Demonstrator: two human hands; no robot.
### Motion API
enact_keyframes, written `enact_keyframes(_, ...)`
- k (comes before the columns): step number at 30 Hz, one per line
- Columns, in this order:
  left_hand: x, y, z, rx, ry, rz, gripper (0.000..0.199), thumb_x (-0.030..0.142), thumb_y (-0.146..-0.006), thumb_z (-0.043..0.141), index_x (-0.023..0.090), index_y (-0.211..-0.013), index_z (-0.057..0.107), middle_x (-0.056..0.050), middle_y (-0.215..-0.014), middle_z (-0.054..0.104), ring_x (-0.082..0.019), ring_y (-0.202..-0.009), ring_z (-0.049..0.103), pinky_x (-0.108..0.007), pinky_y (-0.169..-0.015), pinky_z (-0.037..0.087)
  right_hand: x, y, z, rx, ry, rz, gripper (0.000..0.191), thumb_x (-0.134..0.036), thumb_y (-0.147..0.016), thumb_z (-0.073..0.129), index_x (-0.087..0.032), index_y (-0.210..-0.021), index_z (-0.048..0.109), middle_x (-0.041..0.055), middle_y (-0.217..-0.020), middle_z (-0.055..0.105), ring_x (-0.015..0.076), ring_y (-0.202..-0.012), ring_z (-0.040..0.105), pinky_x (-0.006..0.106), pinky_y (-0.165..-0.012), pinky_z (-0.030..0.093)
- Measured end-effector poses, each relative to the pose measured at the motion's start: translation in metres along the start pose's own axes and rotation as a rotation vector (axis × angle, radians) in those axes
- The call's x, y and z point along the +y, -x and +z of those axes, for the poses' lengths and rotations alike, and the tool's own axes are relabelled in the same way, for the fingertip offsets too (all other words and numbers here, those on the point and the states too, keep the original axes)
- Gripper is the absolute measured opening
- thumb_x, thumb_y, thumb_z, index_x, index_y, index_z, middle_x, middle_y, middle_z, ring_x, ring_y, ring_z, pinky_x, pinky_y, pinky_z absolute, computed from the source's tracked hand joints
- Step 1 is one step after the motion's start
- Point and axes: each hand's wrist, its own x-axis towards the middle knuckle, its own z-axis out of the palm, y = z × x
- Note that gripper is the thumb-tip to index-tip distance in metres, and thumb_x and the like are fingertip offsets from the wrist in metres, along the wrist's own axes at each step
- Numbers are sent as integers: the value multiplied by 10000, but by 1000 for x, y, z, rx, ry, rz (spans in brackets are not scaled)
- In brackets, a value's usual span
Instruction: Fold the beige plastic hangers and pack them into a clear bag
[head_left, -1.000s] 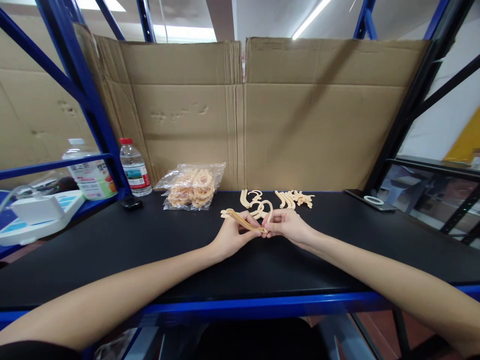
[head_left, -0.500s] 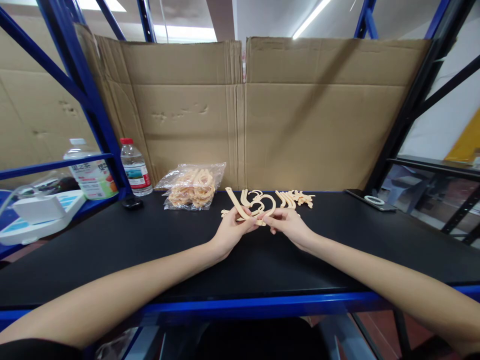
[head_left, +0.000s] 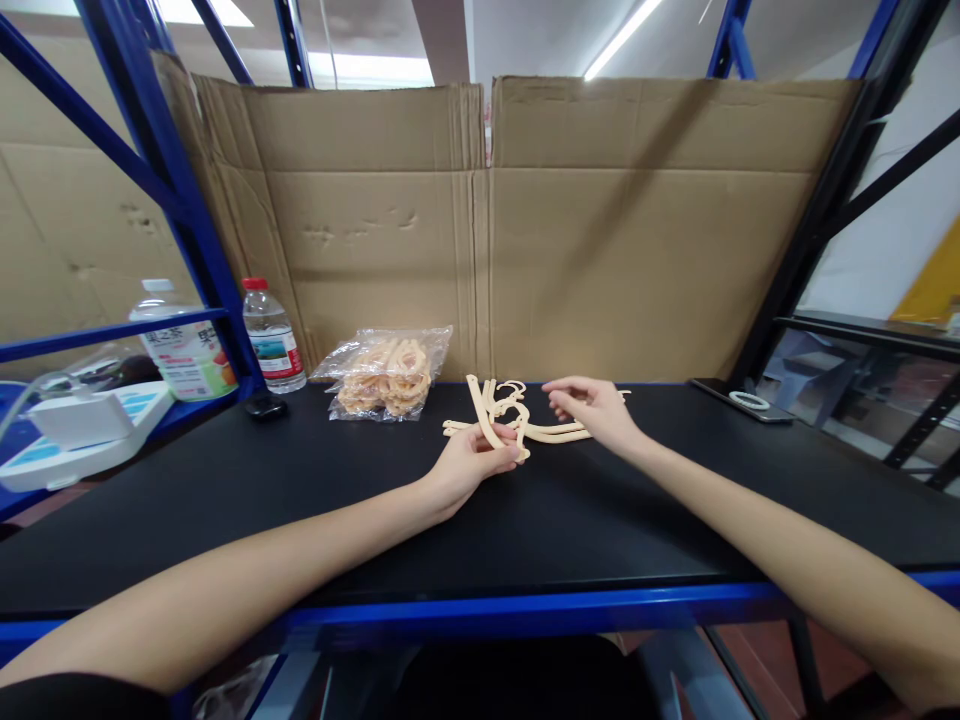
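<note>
One view: head camera, with both hands near the centre of the frame.
Left hand (head_left: 472, 465): pinched a pale curved strip (head_left: 482, 410) between thumb and fingers, just below the frame's centre; the strip leaned up and to the left.
Right hand (head_left: 596, 410): hovered right of centre, fingers loosely bent and thumb apart from them; whether it touched anything behind it could not be told.
Loose pale pieces (head_left: 559, 435): lay on the black tabletop (head_left: 525, 540) between and behind the hands, some partly hidden by them.
Clear bag (head_left: 386, 375): sat left of centre, filled with similar pale pieces.
Red-capped bottle (head_left: 274, 350): stood upright at the left, beside a larger white-capped bottle (head_left: 184, 365), with a small black object (head_left: 265, 406) just in front.
White ring (head_left: 748, 400): rested on a dark flat slab (head_left: 772, 415) at the right.
Cardboard (head_left: 637, 230): rose upright across the upper middle, behind the tabletop.
</note>
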Motion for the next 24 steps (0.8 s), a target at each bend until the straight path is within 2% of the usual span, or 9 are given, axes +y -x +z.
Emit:
enact_keyframes(2,0,-1,-1,11,46,-20,363,229,-594,825,116,-861,606,-44,-770,668,-136,-746,640,-272,-765,485,10,-12,-25,12,340,-174,181,-315,-816,595,-195,-904,697,60,-782,646,196,-722,561,358,-701,470)
enact_keyframes(4,-1,-3,-2,11,74,-32,365,223,-583,833,112,-853,615,-47,-763,668,-135,-734,641,-276,-769,485,22,-22,-45,-134,617,-302,142,-231,-821,575,-198,-851,710,77,-823,656,233,-835,541,383,-780,442)
enact_keyframes(6,-1,-3,-2,10,85,-40,368,214,-576,838,109,-856,623,-50,-763,668,-135,-733,640,-276,-772,485,34,-28,-57,-260,782,-347,169,-171,-829,549,-193,-849,715,87,-856,652,242,-883,525,378,-815,429)
enact_keyframes(10,0,-4,-2,15,86,-56,363,201,-588,833,113,-874,628,-48,-773,668,-133,-738,639,-276,-771,485,54,-37,-53,-391,931,-326,173,-146,-833,563,-184,-895,720,101,-922,639,240,-921,518,360,-829,422)
enact_keyframes(14,0,-5,-1,5,73,-64,370,204,-605,826,118,-898,618,-49,-788,668,-130,-751,637,-265,-761,479,66,-42,-40,-413,982,-273,149,-126,-818,589,-173,-851,725,98,-904,643,240,-912,517,359,-823,415)
enact_keyframes(16,0,-5,-2,1,68,-67,375,207,-612,823,119,-909,612,-49,-794,668,-129,-760,637,-259,-759,475,68,-43,-37,-366,932,-264,154,-113,-815,579,-169,-812,722,93,-888,637,231,-900,523,354,-822,415)
enact_keyframes(18,0,-5,-2,-2,71,-68,374,207,-620,819,120,-917,608,-48,-797,666,-128,-764,636,-258,-759,474,67,-43,-36,-262,811,-246,155,-132,-818,567,-170,-816,718,88,-889,619,203,-837,541,334,-787,429)
enact_keyframes(22,0,-5,-4,-24,99,-64,362,204,-639,806,130,-926,597,-41,-797,659,-128,-766,635,-262,-756,477,55,-43,-36,87,501,-144,190,-282,-809,571,-159,-853,709,59,-788,567,155,-657,515,308,-654,432)
enact_keyframes(24,0,-5,-4,-29,106,-62,359,201,-644,802,134,-927,593,-38,-796,657,-128,-766,634,-260,-750,478,44,-41,-36,210,279,-58,276,-391,-782,589,-154,-881,693,30,-713,548,134,-588,480,291,-576,409)
